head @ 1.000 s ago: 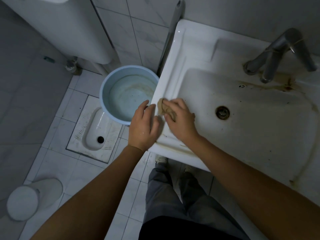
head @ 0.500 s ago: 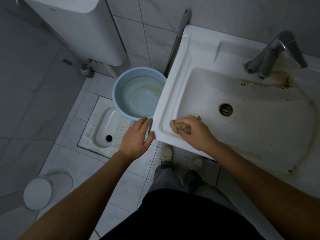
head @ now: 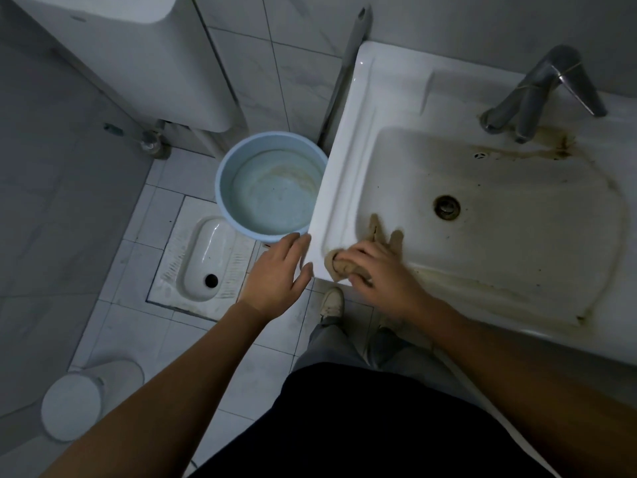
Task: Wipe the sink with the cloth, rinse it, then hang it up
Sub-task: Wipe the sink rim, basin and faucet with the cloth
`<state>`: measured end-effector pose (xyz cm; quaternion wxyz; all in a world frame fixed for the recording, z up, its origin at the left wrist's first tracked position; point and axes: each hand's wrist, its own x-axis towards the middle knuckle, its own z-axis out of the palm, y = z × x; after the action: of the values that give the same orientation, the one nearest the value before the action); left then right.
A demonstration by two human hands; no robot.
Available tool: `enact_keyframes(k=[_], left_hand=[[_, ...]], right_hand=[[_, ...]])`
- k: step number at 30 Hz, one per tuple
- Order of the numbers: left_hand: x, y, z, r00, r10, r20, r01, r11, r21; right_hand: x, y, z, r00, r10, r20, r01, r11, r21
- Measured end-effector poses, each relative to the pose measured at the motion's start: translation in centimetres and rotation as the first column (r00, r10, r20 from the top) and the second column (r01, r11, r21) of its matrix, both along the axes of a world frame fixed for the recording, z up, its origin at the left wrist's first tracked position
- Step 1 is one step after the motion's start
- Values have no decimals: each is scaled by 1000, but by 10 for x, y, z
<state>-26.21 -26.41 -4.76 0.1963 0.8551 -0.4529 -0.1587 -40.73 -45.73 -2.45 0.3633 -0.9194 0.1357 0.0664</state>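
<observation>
A white rectangular sink point(head: 348, 139) with brown stains around its basin fills the right side. My right hand point(head: 382, 274) presses a crumpled tan cloth point(head: 344, 265) onto the sink's near left corner; part of the cloth sticks out past my fingers toward the basin. My left hand point(head: 279, 270) rests with spread fingers against the sink's outer left corner and holds nothing. A metal tap point(head: 537, 98) stands at the back right, with no water running. The drain point(head: 447, 207) lies in the middle of the basin.
A light blue bucket point(head: 224, 170) stands on the floor just left of the sink. A squat toilet pan point(head: 206, 260) lies in the tiled floor, a white cistern point(head: 138, 50) hangs above, and a white bin point(head: 79, 398) stands bottom left. My shoes are under the sink.
My right hand has slid the cloth from the sink's left rim toward me to the near left corner. My left hand has moved back along the outer edge with it.
</observation>
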Motion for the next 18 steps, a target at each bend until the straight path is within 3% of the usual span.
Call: enact_keyframes(k=[4, 7, 10, 13, 18], left_hand=[[10, -11, 3, 999, -4, 34, 4, 1000, -6], [16, -22, 3, 997, -60, 43, 59, 998, 24], [15, -24, 3, 992, -111, 55, 109, 993, 35], [13, -17, 0, 993, -107, 48, 105, 993, 52], [11, -14, -1, 994, -100, 35, 98, 993, 67]], right_hand=[[-4, -31, -13, 985, -165, -51, 158, 981, -109], [16, -26, -14, 923, -382, -52, 378, 923, -65], [42, -1, -3, 898, -439, -22, 439, 898, -14], [45, 15, -2, 937, -348, 24, 346, 936, 69], [11, -4, -2, 993, -115, -23, 116, 992, 53]])
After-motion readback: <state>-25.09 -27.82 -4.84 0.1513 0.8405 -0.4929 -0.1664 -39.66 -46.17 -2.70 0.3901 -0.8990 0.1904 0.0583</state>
